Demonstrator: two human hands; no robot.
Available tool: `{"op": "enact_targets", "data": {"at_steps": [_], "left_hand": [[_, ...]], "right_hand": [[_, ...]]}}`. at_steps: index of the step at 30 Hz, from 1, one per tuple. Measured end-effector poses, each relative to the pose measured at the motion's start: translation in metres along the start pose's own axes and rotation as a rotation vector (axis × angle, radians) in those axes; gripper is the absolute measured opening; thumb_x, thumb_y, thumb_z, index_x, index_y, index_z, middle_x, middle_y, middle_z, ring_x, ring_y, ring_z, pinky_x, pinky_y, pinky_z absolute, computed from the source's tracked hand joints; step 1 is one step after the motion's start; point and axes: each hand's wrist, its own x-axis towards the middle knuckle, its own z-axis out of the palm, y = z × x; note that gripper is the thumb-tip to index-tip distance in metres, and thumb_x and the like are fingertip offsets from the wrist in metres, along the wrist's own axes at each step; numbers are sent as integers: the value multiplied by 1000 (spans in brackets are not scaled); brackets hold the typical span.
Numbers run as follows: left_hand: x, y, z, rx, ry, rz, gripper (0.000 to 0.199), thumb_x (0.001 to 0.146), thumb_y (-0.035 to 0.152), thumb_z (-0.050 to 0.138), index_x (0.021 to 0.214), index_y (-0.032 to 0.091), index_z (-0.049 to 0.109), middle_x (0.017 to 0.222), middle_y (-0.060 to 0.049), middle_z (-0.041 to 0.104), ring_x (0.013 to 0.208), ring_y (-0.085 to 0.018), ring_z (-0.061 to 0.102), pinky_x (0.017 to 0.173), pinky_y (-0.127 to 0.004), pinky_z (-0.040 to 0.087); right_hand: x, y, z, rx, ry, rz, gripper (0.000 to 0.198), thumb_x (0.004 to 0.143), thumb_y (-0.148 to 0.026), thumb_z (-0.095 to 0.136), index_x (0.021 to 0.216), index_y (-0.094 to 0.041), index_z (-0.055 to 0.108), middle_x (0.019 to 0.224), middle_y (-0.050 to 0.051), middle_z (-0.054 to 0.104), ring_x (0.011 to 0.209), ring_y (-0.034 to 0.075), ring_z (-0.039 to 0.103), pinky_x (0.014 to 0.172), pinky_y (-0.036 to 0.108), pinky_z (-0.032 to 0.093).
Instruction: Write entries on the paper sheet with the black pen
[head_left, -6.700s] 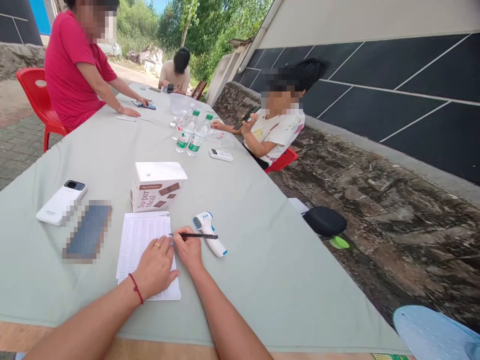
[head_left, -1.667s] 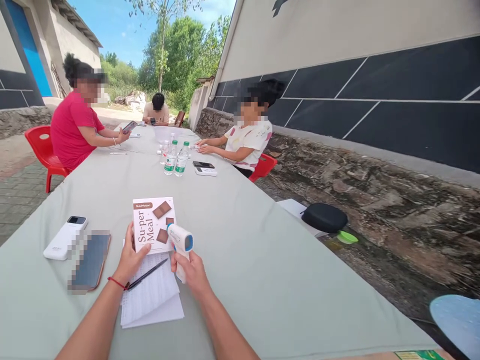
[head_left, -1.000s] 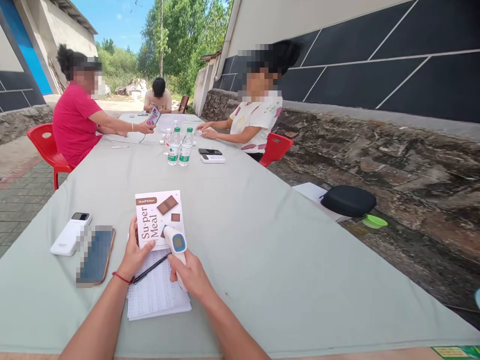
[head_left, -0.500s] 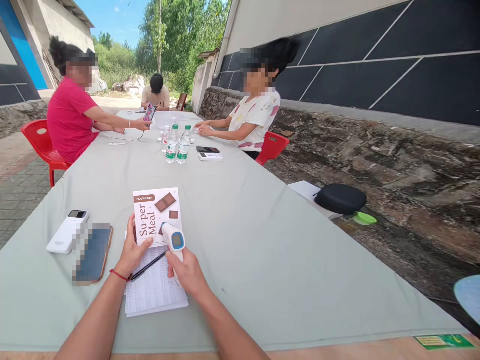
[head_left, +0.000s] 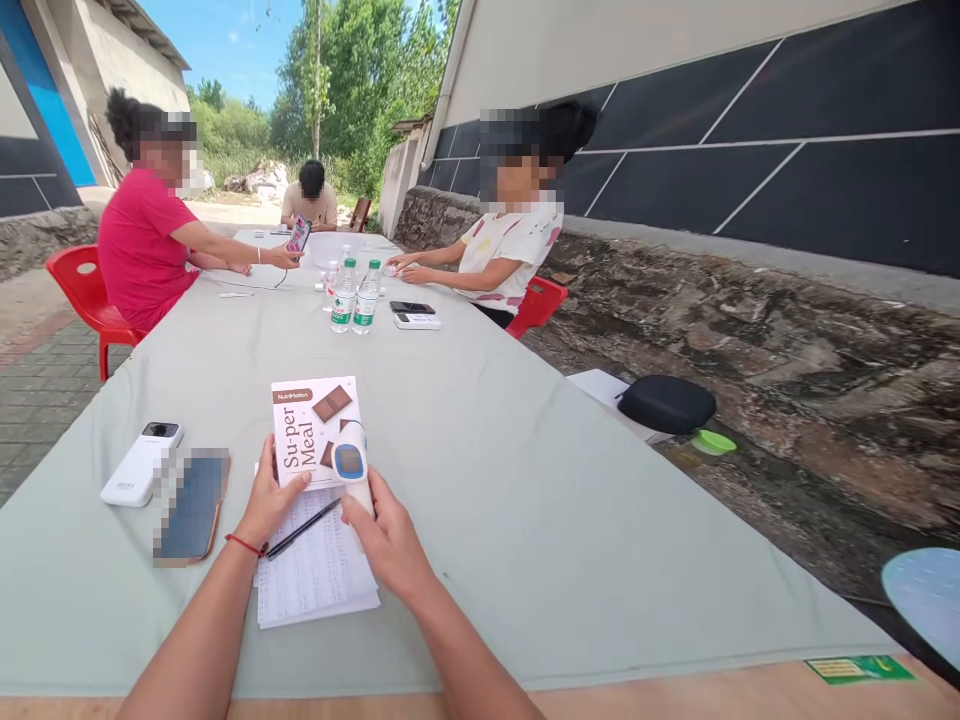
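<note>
Your left hand (head_left: 270,500) holds the box (head_left: 315,432) upright by its lower left corner, thumb on the front face, fingers curled behind it. The box is white, with a brown label strip at the top, brown squares pictured at the upper right, and "Su-per Meal" printed sideways in brown down the front. It stands over the top edge of the sheet (head_left: 315,575), a white page filled with fine rows of print that lies flat on the bench (head_left: 487,470). A black pen (head_left: 302,528) lies slantwise across the sheet, just beside your left wrist.

Your right hand (head_left: 390,545) is closed around the grip of the thermometer (head_left: 351,468), a white gun-shaped one whose blue-rimmed display faces you; its head overlaps the box's lower right corner.

To your left on the bench lie a white power bank (head_left: 139,464) and a phone (head_left: 187,505), side by side. Farther up stand two bottles (head_left: 355,297), with three people seated around the far end.
</note>
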Motion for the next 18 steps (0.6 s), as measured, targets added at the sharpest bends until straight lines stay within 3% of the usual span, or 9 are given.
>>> {"op": "enact_targets", "data": {"at_steps": [3,7,10,12,16,18], "left_hand": [[-1,2,2,8,20,14,84,74,42,73,144,22,32,144,-13,45,132,-30,44,112,-48,34],[-2,-3,2,-6,43,-54,97,74,44,74,150,22,17,141,-15,47,129,-30,47,110,-49,35],[-3,-8,2,-30,61,-75,104,73,44,74,151,22,9,133,-14,51,124,-29,52,106,-48,39],[-3,-10,4,-67,77,-45,105,71,42,75,150,23,10,131,-13,51,122,-28,53,105,-46,41],[-2,-8,8,-128,154,26,104,71,39,75,149,25,9,137,-14,44,125,-27,52,106,-43,41],[1,-7,6,-115,224,66,100,73,38,73,149,24,9,140,-15,40,127,-27,49,107,-43,40]], "right_hand": [[-8,-15,0,56,-13,-19,49,86,-49,49,125,-19,51,82,3,62,72,18,56,65,28,45],[-19,-26,5,153,-40,-45,48,86,-51,49,121,-17,53,82,3,62,71,17,56,65,28,46],[-24,-25,8,176,-41,-72,48,86,-50,50,122,-18,53,79,2,62,72,17,58,67,29,47],[-22,-19,5,150,2,-78,49,85,-50,53,122,-18,53,87,5,66,77,19,60,71,31,48],[-1,14,-19,-107,208,-20,58,79,-50,59,128,-20,51,120,11,62,106,26,59,84,36,47],[15,37,-39,-375,256,88,53,80,-46,54,125,-20,53,120,11,62,107,28,58,83,37,46]]}}
